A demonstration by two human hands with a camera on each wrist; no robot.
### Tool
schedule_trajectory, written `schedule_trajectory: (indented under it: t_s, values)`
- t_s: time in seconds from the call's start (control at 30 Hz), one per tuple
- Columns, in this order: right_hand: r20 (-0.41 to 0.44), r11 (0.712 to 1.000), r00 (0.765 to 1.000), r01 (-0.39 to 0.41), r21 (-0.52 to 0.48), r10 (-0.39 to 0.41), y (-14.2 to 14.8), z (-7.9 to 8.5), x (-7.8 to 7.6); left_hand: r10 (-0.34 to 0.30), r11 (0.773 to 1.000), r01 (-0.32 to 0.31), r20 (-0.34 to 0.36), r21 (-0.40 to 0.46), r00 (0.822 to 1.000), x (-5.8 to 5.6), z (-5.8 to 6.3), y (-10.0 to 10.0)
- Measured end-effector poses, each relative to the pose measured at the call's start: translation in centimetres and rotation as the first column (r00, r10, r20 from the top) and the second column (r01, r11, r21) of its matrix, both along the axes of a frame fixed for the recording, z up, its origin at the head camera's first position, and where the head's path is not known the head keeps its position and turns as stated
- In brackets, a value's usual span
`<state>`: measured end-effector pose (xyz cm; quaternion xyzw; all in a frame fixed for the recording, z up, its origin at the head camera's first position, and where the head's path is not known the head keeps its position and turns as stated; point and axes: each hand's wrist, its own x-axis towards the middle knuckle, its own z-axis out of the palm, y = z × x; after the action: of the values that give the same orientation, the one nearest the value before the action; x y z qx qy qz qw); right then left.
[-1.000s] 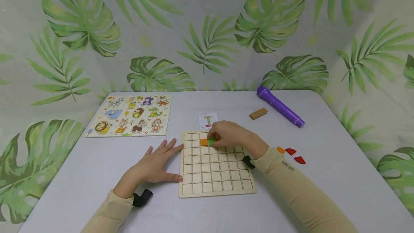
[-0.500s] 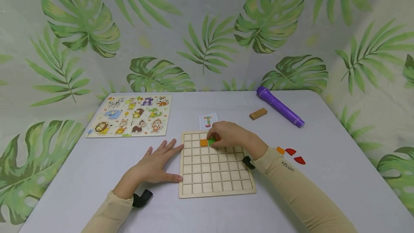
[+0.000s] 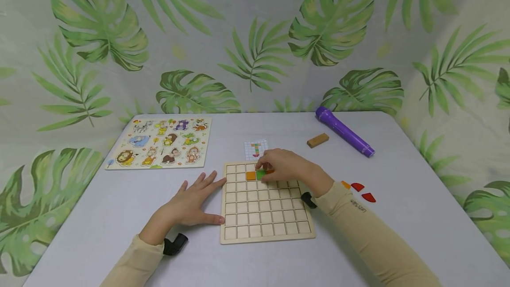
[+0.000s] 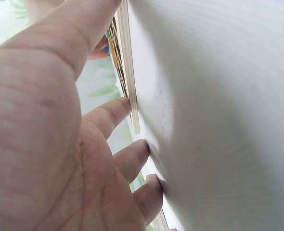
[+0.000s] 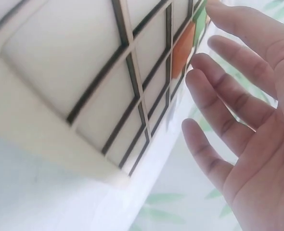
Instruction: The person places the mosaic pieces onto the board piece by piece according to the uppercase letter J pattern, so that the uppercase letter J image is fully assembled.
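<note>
A wooden grid board (image 3: 255, 211) lies in front of the person. In one of its upper rows sit an orange square tile (image 3: 250, 176), a green square tile (image 3: 260, 175) and an orange-red tile (image 3: 269, 172). My right hand (image 3: 279, 165) reaches over the board, thumb and index fingertip at opposite edges of the green tile; its other fingers curve loosely in the right wrist view. Part of the orange-red tile is hidden by this hand. My left hand (image 3: 191, 203) lies spread at the board's left edge, with thumb and fingertips against it, as the left wrist view also shows.
Behind the board lies a small pattern card (image 3: 249, 149). An animal puzzle board (image 3: 159, 145) is at the back left, a wooden block (image 3: 318, 140) and a purple toy microphone (image 3: 344, 131) at the back right. Red pieces (image 3: 368, 197) and an orange piece (image 3: 345, 184) lie right of the board.
My right hand and forearm have shifted slightly to the right, and a little more of the green and orange-red tiles shows. My left hand stays where it was.
</note>
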<state>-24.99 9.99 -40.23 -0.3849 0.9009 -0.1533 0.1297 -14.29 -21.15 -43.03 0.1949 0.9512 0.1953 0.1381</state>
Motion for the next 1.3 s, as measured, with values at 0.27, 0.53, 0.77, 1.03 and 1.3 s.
schedule_trajectory:
  t_s: [0.27, 0.53, 0.77, 1.03, 1.3]
  values:
    - [-0.010, 1.000, 1.000, 0.027, -0.002, -0.027, 1.7, 0.4, 0.1, 0.003, 1.000, -0.003, 0.001, -0.005, 1.000, 0.0, 0.0, 0.0]
    - [0.020, 0.997, 0.997, 0.069, -0.018, -0.068, 4.1, 1.2, 0.7, 0.005, 1.000, -0.005, 0.009, -0.004, 1.000, 0.1, 0.1, 0.0]
    - [0.031, 0.988, 0.988, 0.151, 0.011, -0.151, 7.0, 1.4, 1.2, 0.002, 1.000, -0.002, 0.009, -0.004, 1.000, 0.1, 0.1, 0.0]
    - [0.048, 0.978, 0.977, 0.209, -0.020, -0.208, 11.2, 1.4, 1.7, 0.000, 1.000, 0.000, 0.011, -0.001, 1.000, 0.2, 0.3, 0.0]
    - [0.079, 0.953, 0.951, 0.301, -0.033, -0.298, 14.9, 1.7, 3.1, -0.005, 1.000, 0.005, 0.009, 0.005, 1.000, 0.2, 0.5, 0.1]
